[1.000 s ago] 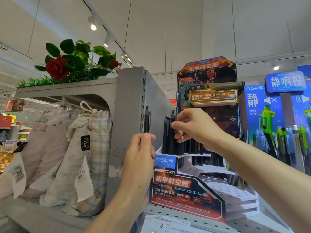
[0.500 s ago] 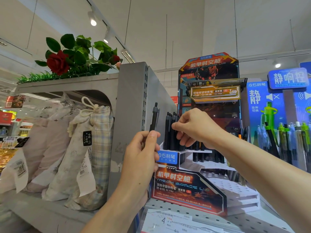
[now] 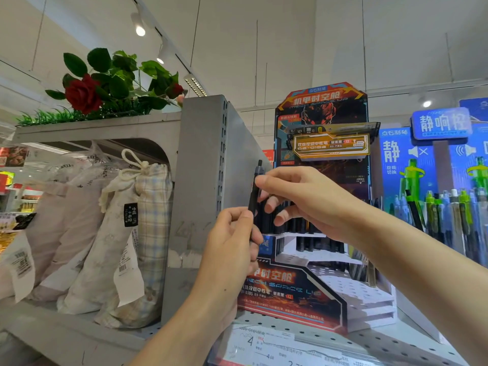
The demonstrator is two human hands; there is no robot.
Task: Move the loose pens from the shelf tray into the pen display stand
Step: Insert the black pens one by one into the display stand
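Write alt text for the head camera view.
Two hands hold one upright black pen before a tiered pen display stand: the left hand grips its lower barrel, the right hand pinches near its top. Black pens fill the stand's upper row.

1. The pen display stand (image 3: 298, 294) sits on the perforated shelf (image 3: 396, 347), with pens (image 3: 303, 225) upright in its upper tier.
2. The upright divider (image 3: 200, 180) stands just left of the stand; cloth bags (image 3: 137, 233) lean on the shelf to its left.
3. Artificial flowers (image 3: 105, 85) lie on top of that left shelf unit.
4. A second display of pens (image 3: 443, 215) stands to the right of the stand.
5. In front of the stand, the left hand (image 3: 232, 249) is below the right hand (image 3: 306, 199); a pen (image 3: 254, 196) stands upright between them, touching both hands.
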